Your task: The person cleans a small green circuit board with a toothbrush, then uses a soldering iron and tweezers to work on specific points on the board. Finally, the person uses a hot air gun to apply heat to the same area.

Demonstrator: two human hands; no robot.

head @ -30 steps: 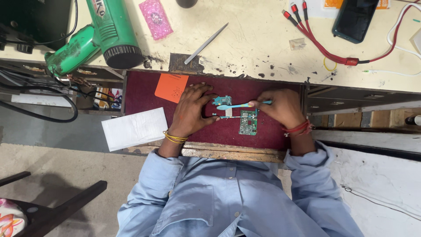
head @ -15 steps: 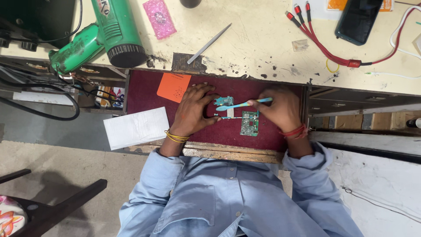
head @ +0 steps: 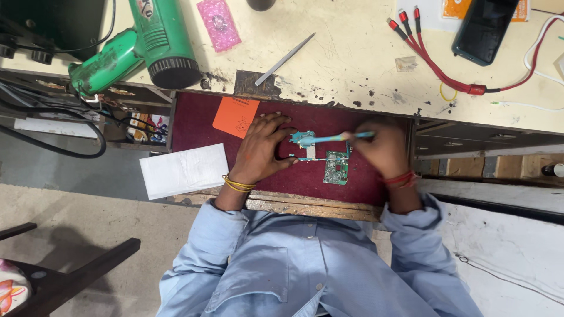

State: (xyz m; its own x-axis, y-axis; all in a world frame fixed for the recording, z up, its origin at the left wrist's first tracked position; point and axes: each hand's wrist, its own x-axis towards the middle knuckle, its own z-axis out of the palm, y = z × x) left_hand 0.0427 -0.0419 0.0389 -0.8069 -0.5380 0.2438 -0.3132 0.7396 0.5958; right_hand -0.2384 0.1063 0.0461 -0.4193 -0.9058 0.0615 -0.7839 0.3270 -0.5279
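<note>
Your right hand [head: 385, 149] pinches a light blue brush [head: 329, 139] by its handle, fingers pressed together around it. The brush lies almost level, and its head reaches a small teal part [head: 301, 138] near the middle of the dark red mat [head: 197, 126] in the open drawer. Your left hand [head: 261, 149] rests on the mat with the fingers spread; the fingertips press on the teal part and on a thin strip just below it, so this grip holds them flat and closes on nothing. A green circuit board [head: 336, 167] lies just beside the strip, toward the front edge of the drawer, between your two hands. An orange card [head: 236, 115] lies at the back left corner of the mat, near your left fingers. A white paper sheet [head: 184, 171] hangs over the left edge of the drawer. On the table above the drawer, a green heat gun [head: 150, 44] lies at the left, metal tweezers [head: 286, 58] near the front edge, and red cables [head: 432, 58] and a dark phone [head: 484, 29] at the right.
</note>
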